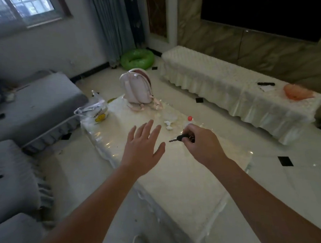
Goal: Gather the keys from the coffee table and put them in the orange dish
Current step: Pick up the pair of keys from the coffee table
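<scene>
My right hand (201, 143) is closed around a bunch of keys (180, 138) above the middle of the coffee table (179, 186); a black key head and a metal blade stick out to the left of my fingers. To its left, my left hand (142, 151) hovers over the table with fingers spread, holding nothing. The orange dish (297, 92) sits at the far right on a long low cabinet (219, 83) draped in white cloth, across a strip of floor from the table.
On the table stand a pink backpack (137, 87), a white plastic bag (95, 112), a small bottle with a red cap (189, 120) and crumpled white paper (170, 120). Grey sofas (31, 109) line the left. A green swim ring (137, 58) lies on the floor.
</scene>
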`<state>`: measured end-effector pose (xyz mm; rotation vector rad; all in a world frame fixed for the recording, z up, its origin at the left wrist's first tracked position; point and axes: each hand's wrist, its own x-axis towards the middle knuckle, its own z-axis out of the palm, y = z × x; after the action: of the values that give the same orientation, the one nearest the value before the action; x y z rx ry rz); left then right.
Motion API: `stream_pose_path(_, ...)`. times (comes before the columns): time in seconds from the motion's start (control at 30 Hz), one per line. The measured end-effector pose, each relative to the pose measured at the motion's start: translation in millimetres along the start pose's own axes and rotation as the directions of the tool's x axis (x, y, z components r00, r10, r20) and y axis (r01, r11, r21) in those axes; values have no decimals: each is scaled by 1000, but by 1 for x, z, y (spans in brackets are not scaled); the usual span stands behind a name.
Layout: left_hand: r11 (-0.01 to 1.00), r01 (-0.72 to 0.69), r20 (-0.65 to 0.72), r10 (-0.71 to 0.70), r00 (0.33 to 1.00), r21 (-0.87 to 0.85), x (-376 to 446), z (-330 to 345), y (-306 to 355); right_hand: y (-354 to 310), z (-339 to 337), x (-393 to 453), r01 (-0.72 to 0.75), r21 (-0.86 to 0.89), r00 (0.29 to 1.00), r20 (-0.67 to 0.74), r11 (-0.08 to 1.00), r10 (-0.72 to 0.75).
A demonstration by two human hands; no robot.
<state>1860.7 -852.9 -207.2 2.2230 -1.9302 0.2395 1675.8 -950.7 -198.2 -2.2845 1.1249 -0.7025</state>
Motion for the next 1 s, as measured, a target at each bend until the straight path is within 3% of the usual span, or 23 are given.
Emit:
stream_pose_path(0.23, 999, -30, -29, 29, 999, -13, -21, -27, -75, -61, 31, 11, 0, -6, 1000, -9, 1000, 0)
stream_pose_path(0.63, 998, -5, -2, 5, 1000, -55, -96, -66, -299, -239, 189, 48, -7, 105, 1000, 30, 994, 4)
stream_pose_path(1.0, 999, 47, -3, -48, 999, -17, -107, -68, -384, -303, 248, 96, 147, -26, 986, 79, 989, -144)
